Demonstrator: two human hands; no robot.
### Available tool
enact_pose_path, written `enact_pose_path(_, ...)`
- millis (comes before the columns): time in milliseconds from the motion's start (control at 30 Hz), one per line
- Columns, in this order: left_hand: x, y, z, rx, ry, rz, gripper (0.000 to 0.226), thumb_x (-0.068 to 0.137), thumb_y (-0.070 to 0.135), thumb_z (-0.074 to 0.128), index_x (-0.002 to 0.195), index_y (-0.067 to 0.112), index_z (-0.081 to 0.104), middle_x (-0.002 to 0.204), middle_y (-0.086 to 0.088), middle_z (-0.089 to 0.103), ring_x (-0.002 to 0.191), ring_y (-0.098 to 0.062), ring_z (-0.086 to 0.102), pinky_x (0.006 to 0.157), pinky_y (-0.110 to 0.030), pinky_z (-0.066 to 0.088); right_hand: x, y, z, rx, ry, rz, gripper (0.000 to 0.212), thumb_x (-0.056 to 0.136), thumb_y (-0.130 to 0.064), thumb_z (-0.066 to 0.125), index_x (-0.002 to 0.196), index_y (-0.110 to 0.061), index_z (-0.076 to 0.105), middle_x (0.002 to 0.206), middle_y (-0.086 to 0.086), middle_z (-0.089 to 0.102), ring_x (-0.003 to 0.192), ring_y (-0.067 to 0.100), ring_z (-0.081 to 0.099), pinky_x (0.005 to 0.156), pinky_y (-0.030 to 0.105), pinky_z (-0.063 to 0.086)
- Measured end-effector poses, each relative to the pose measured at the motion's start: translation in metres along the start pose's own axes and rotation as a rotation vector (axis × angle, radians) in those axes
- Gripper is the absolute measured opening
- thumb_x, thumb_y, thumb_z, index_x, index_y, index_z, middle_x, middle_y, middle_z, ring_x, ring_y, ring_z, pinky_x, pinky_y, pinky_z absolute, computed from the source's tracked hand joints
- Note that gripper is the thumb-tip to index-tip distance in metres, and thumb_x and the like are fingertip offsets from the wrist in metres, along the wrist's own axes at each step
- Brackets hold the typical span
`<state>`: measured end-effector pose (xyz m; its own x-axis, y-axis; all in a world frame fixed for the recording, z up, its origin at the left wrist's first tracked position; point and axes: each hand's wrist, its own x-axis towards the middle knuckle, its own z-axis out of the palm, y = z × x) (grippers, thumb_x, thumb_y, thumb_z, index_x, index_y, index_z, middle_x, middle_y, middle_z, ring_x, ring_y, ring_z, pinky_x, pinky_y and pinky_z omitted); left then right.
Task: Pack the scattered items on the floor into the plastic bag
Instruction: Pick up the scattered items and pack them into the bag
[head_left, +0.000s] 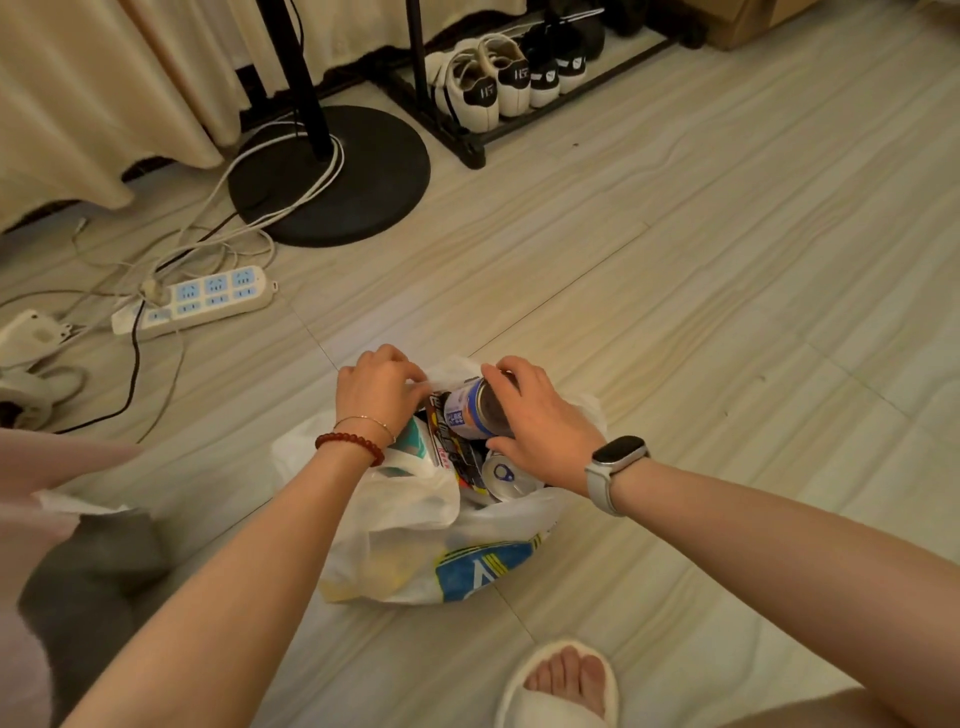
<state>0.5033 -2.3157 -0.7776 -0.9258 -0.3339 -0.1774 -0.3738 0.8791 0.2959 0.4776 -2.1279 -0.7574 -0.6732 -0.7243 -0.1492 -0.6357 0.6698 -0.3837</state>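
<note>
A white plastic bag (400, 525) with a blue and yellow print sits on the floor in front of me. My left hand (376, 392) pinches the bag's far rim and holds the mouth apart. My right hand (540, 421) grips a blue and white can (470, 408), tilted over the bag's mouth. Inside the bag lie a silver can with a pull tab (506, 475), a dark printed packet (452, 447) and a teal and white item (418, 441). Lower contents are hidden by the plastic.
A white and blue power strip (200, 304) and tangled cables (171, 249) lie at the left. A black round stand base (332, 174) is behind the bag. A black shoe rack (467, 137) with white shoes stands at the back. My slippered foot (563, 686) is near the bottom.
</note>
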Motion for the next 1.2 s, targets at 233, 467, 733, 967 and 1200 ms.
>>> enact_pose_path(233,-0.005,0.007,-0.007,-0.29,0.159,-0.086,0.026,0.091,0.023,0.05,0.099,0.008,0.069,0.106,-0.015,0.063,0.098,-0.032,0.055,0.082,-0.038,0.042,0.005,0.014,-0.002,-0.325,-0.005,0.025,0.069,0.082,-0.05,0.055,0.134,-0.011,0.031,0.146,0.013,0.027,0.132,0.034,0.027,0.104,0.047,0.027)
enact_pose_path(467,-0.012,0.016,-0.003,-0.354,0.197,-0.158,0.024,0.091,0.021,0.05,0.096,0.01,0.07,0.106,-0.015,0.064,0.1,-0.034,0.056,0.089,-0.044,0.043,0.001,0.036,-0.008,0.187,-0.052,0.347,0.046,0.09,-0.026,0.051,0.131,-0.008,0.04,0.123,0.017,0.056,0.108,0.034,0.054,0.085,0.04,0.046)
enact_pose_path(733,-0.013,0.072,-0.008,-0.422,0.258,0.045,0.024,0.089,0.022,0.052,0.111,0.016,0.062,0.116,-0.01,0.057,0.108,-0.028,0.052,0.096,-0.048,0.04,-0.014,0.077,-0.052,0.451,0.327,0.432,0.026,0.09,-0.016,0.049,0.115,-0.013,0.056,0.091,0.0,0.059,0.083,0.019,0.054,0.085,0.039,0.048)
enact_pose_path(967,-0.007,0.213,-0.008,-0.433,0.164,0.432,0.041,0.083,0.034,0.041,0.115,0.015,0.058,0.116,-0.008,0.057,0.11,-0.026,0.051,0.095,-0.041,0.039,-0.098,0.142,-0.106,0.231,0.294,0.43,0.039,0.092,-0.02,0.046,0.131,-0.014,0.043,0.133,0.006,0.048,0.118,0.021,0.049,0.099,0.031,0.037)
enact_pose_path(1200,-0.045,0.366,0.08,-0.329,-0.104,0.756,0.032,0.09,0.023,0.048,0.121,0.015,0.053,0.124,-0.007,0.053,0.115,-0.026,0.047,0.097,-0.04,0.036,-0.27,0.239,-0.105,0.329,0.553,0.827,0.029,0.091,-0.01,0.047,0.119,-0.008,0.054,0.117,0.008,0.056,0.102,0.019,0.055,0.091,0.025,0.039)
